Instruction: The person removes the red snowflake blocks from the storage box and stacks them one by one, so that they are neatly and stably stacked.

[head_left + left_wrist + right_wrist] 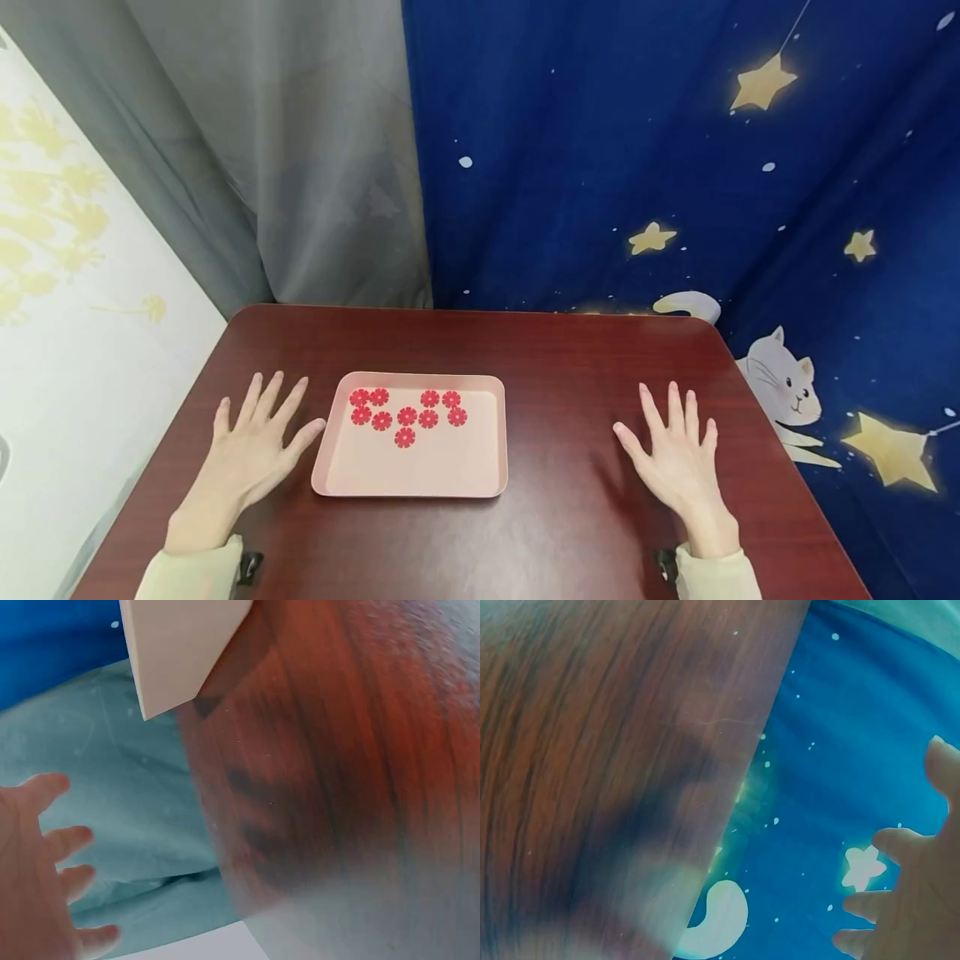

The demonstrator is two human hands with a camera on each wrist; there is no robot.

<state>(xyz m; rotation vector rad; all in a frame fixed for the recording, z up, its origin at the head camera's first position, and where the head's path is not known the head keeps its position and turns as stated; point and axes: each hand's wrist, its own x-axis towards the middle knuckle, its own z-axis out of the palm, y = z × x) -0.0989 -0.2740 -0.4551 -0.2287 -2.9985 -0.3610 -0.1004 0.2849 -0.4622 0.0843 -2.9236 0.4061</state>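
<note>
A pink tray (416,471) lies on the dark red-brown table, left of the middle in the head view. Inside it, toward the far side, are several small red flower-shaped discs (405,437). My left hand (251,450) is spread beside the tray's left edge, its thumb tip close to the rim. My right hand (677,458) is spread well to the right of the tray, with its fingers pointing away from me. Neither hand holds anything. In the left wrist view the tray's edge (176,652) shows at the top, beyond the fingers.
The wood-grain table (555,375) has rounded far corners. Behind it hang a grey curtain (337,167) and a blue curtain (562,167) with stars and a white cat. A white wall with yellow flower prints (52,200) stands at the left.
</note>
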